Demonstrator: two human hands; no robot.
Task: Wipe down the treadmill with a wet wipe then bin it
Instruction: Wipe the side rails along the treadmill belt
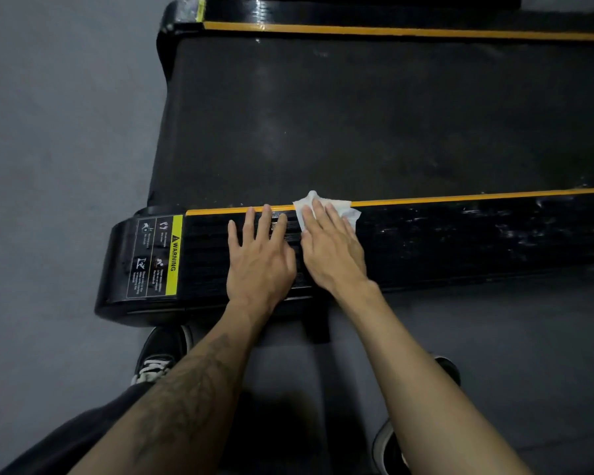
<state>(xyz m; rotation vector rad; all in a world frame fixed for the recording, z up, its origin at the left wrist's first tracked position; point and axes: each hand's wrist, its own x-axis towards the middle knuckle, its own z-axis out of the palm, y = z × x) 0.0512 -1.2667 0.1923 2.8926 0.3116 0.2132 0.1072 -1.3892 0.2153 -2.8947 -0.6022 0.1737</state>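
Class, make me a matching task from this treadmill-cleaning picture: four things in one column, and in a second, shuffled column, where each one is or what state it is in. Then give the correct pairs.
Column A
1. wet wipe
2. left hand
3. warning label
4. running belt

Column B
a. stuck at the end of the near side rail
b. pressed flat under the right hand
c. between the two orange stripes
d. resting bare and flat on the black rail, holding nothing

Pairs: 1-b, 2-d, 3-a, 4-c
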